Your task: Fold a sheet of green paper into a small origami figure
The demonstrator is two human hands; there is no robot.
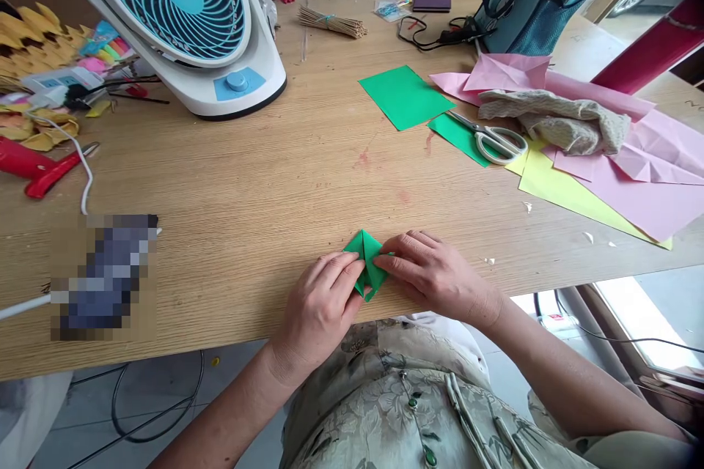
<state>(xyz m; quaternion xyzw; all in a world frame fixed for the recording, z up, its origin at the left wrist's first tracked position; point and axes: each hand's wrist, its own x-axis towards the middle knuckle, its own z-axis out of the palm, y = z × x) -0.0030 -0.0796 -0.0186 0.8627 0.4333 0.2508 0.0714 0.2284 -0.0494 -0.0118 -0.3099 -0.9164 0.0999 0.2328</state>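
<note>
A small green folded paper [364,243] lies at the front edge of the wooden table, its point facing away from me and a crease running down its middle. My left hand [324,293] grips its left side, fingertips pressed on the paper near the crease. On the right side, my right hand [434,271] has its fingers closed on the paper's edge. The thumbs are partly hidden. Farther off lie a flat green paper sheet [404,97] and a pair of scissors [500,143] resting on another green piece [454,135].
A white fan [242,84] stands at the back left, near a blurred dark object [107,275] and red-handled pliers or cutters [58,172]. Pink paper [649,198], yellow paper [577,194] and a grey cloth glove [561,121] lie at right. Behind are bundled sticks [333,22] and a blue bag [528,0].
</note>
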